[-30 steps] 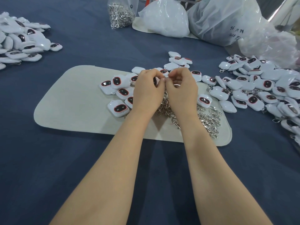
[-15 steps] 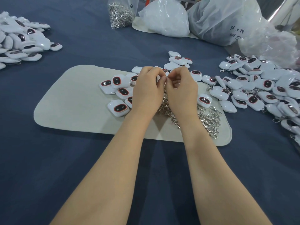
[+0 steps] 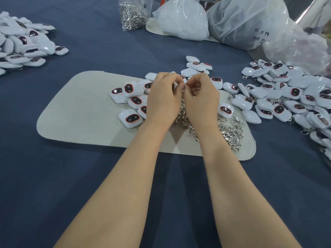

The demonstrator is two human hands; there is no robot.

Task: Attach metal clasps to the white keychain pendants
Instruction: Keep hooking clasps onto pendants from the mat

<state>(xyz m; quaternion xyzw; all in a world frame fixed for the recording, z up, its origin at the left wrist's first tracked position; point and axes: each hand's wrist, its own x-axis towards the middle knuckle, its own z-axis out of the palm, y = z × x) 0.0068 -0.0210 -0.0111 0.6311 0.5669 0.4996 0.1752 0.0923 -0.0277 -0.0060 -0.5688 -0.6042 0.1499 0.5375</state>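
Centrally, over the beige mat [image 3: 71, 113] that is laid on the blue-covered bench [image 3: 53, 185], the two hands are held together with their fingertips touching. The left hand [image 3: 162, 99] is curled round a white pendant [image 3: 174, 86], of which only a sliver is seen between thumb and fingers. The right hand [image 3: 201, 102] is curled too, its thumb and forefinger pinched against the left thumb tip; what is pinched there is too small to be told. Both wrists are held above a heap of loose metal clasps [image 3: 231, 133], which is spread over the part of the mat nearest the bench's right edge. Just beside the left hand, toward the bench's left edge, a cluster of pendants [image 3: 131, 102] with dark, red-rimmed faces is seen lying on the mat, some of them overlapping. A few stray pendants [image 3: 195, 65] are scattered just past the mat toward the far edge. Along the right edge a large pile of pendants [image 3: 286, 97] is spread, and small metal fittings are seen on several of them. Another heap of pendants [image 3: 23, 45] is gathered near the far left corner. At the far edge a clear bag of clasps [image 3: 133, 17] is stood upright, and white plastic bags [image 3: 182, 20] are set beside it, toward the far right corner.
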